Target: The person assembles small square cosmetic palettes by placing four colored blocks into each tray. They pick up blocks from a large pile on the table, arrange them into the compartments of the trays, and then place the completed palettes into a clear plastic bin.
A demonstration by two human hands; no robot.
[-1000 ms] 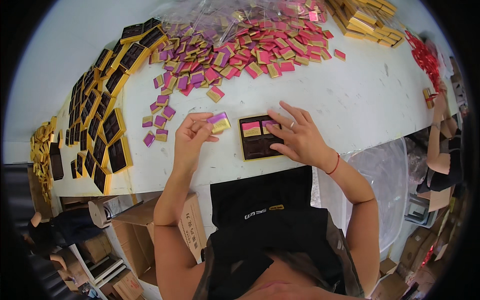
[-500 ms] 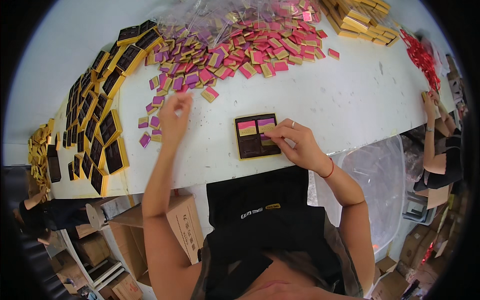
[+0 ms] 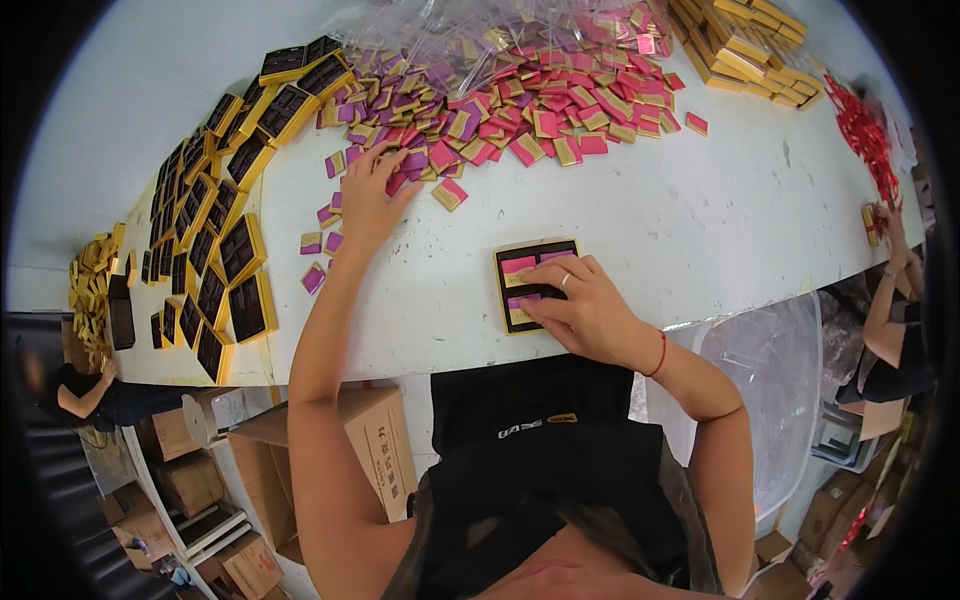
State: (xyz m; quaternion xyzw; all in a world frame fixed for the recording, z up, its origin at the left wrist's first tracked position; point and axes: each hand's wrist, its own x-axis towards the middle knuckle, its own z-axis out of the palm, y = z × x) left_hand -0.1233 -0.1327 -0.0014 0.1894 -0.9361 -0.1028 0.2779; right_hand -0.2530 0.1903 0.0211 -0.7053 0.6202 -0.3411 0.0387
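A small dark tray with a gold rim [image 3: 512, 257] lies on the white table [image 3: 700, 220] in front of me. It holds pink and purple wrapped pieces. My right hand [image 3: 580, 310] rests flat over its right and lower part, fingers pressing on the pieces. My left hand [image 3: 368, 200] is stretched far forward, fingers spread on the near edge of a big heap of pink, purple and gold wrapped pieces [image 3: 520, 100]. I cannot see whether it has hold of a piece.
Rows of empty dark trays [image 3: 225, 265] line the left edge. Loose wrapped pieces [image 3: 320, 250] lie near them. Gold boxes [image 3: 740, 45] are stacked at the back right. Another person's hands [image 3: 885, 225] work with red items [image 3: 860, 130] at the right. Cardboard boxes [image 3: 370, 450] stand below.
My left hand left the tray area and reached forward to the heap. My right hand slid down over the tray, where another pink and purple piece now lies.
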